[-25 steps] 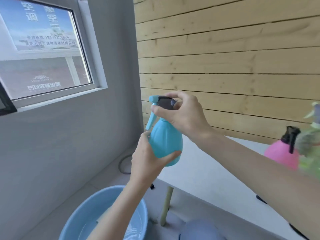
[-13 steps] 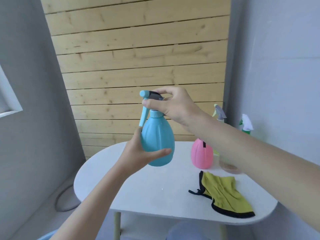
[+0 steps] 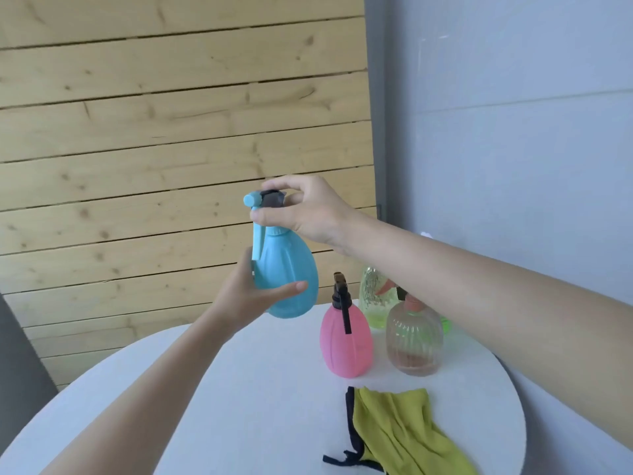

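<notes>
While the blue bottle [image 3: 291,279] is held upright over the table [image 3: 274,406], I read this as cap work. L hand [image 3: 246,299] curls round the belly to steady it; R hand [image 3: 308,210] pinches the spray head [image 3: 272,198] w/ thumb + fingers, prob. to twist. Near, on table: pink bottle [image 3: 346,347], cloth [image 3: 400,430].

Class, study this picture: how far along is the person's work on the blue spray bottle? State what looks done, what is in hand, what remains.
Done: the pink bottle, clear bottle and green bottle stand on the table. In hand: the left hand holds the blue spray bottle in the air while the right hand grips its spray head, apparently twisting it. Left: probably setting it down; the cloth lies untouched.
</notes>
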Available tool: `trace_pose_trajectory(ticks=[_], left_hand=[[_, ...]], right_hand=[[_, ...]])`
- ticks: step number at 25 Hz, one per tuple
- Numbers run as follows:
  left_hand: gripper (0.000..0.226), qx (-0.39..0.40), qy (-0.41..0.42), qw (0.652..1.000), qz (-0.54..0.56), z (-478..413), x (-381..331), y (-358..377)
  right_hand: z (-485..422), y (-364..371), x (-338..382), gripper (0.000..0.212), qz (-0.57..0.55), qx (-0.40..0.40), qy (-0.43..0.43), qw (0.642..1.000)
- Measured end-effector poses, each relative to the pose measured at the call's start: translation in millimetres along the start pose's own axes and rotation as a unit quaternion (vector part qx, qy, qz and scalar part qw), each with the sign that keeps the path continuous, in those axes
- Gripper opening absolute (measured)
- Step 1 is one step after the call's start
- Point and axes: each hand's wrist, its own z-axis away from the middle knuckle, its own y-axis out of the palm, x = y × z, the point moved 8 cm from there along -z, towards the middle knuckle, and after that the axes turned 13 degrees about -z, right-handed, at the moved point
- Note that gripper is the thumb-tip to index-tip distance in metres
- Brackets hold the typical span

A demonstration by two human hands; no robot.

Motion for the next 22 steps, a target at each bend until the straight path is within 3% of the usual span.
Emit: trace_pose_trajectory(ticks=[5, 8, 12, 22], left_hand=[[0.096, 0.049, -0.023, 0.999, -0.005, -73, 41, 51], [0.102, 0.079, -0.033, 0.996, -0.011, -97, 63, 82], [0.094, 0.098, -0.036, 0.994, -0.036, -108, 81, 117], [0.083, 0.093, -0.053, 0.991, -0.086, -103, 90, 139]], right_hand=[[-53, -25, -71, 0.061, 0.051, -0.004, 0.072, 0.996], [-63, -38, -101, 0.056, 0.092, 0.001, 0.112, 0.989], [-62, -53, -131, 0.052, 0.149, -0.005, 0.154, 0.977], [-58, -65, -167, 0.054, 0.155, 0.006, 0.223, 0.962]])
